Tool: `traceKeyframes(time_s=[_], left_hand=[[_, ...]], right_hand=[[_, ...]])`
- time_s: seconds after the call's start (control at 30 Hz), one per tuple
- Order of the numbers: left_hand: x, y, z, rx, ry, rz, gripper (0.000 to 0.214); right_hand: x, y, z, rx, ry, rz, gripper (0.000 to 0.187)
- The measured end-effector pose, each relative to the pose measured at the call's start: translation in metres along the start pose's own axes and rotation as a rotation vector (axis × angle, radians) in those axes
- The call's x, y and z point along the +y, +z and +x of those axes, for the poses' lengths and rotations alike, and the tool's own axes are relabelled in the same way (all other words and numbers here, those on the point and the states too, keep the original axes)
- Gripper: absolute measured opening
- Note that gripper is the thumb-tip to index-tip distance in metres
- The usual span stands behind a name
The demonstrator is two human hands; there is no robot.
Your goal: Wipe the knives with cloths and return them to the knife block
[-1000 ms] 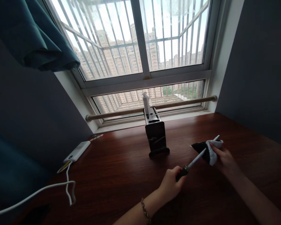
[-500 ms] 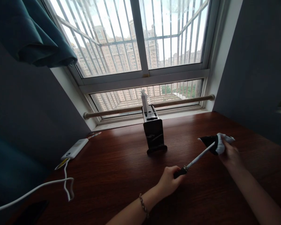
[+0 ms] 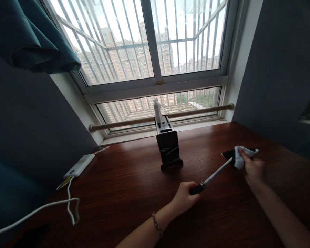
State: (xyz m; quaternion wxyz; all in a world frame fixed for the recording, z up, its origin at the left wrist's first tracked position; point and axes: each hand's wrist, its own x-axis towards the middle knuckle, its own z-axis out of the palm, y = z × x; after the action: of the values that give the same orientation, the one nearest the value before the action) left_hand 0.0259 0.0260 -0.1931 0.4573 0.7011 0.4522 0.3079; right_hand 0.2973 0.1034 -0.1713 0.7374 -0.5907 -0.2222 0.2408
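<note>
My left hand [image 3: 184,198] is closed round the black handle of a sharpening steel [image 3: 217,171], whose pale slim rod points up and to the right over the desk. At the rod's far end, my right hand [image 3: 253,168] pinches a black-and-white cloth [image 3: 239,157] with the thumb on top. The cloth is bunched about the rod and hides its tip. Beyond the hands, a black slotted knife holder [image 3: 168,148] stands upright near the window. A white wrapped item [image 3: 157,111] sticks up from its top.
The brown wooden desk [image 3: 124,165] runs up to the window sill. At left lie a white power bank [image 3: 80,165] and a white cable [image 3: 38,212]. A dark flat object [image 3: 32,236] sits at the lower left. A rail [image 3: 191,112] crosses the window, and a blue curtain [image 3: 36,41] hangs at upper left.
The right hand has shifted slightly on the cloth, its thumb now pressing across the top. The left hand keeps its hold on the handle. The whole view has turned a little.
</note>
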Motion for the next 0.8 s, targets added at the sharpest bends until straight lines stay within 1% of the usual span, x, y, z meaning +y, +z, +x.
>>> traceKeyframes(time_s=[0.07,0.1,0.13,0.17,0.27,0.47,0.57,0.73,0.8], left_hand=[[-0.003,0.001,0.001,-0.033,-0.053,-0.049,0.028],[-0.005,0.001,0.001,-0.047,-0.085,-0.072,0.031],[-0.006,0.002,0.001,-0.060,-0.109,-0.092,0.033],[-0.007,0.002,0.001,-0.066,-0.122,-0.108,0.034],[-0.006,0.001,0.001,-0.078,-0.122,-0.140,0.034],[0.004,-0.001,0.000,-0.089,-0.145,-0.167,0.030],[0.007,-0.002,0.000,-0.091,-0.139,-0.169,0.028],[0.009,-0.001,0.000,-0.061,-0.141,-0.160,0.026],[0.010,-0.001,0.001,-0.052,-0.160,-0.170,0.025]], right_hand=[[0.001,0.005,-0.001,-0.040,0.224,0.319,0.023],[0.000,0.007,-0.002,-0.061,0.296,0.423,0.023],[-0.001,0.008,-0.003,-0.077,0.335,0.479,0.023],[-0.002,0.008,-0.005,-0.075,0.342,0.505,0.022],[-0.006,0.008,-0.009,-0.063,0.315,0.527,0.019],[-0.004,0.004,-0.008,-0.091,0.440,0.591,0.014],[-0.005,0.004,-0.011,-0.119,0.446,0.599,0.013],[-0.004,0.008,-0.025,-0.133,0.485,0.530,0.019],[0.001,0.012,-0.033,-0.175,0.499,0.500,0.021]])
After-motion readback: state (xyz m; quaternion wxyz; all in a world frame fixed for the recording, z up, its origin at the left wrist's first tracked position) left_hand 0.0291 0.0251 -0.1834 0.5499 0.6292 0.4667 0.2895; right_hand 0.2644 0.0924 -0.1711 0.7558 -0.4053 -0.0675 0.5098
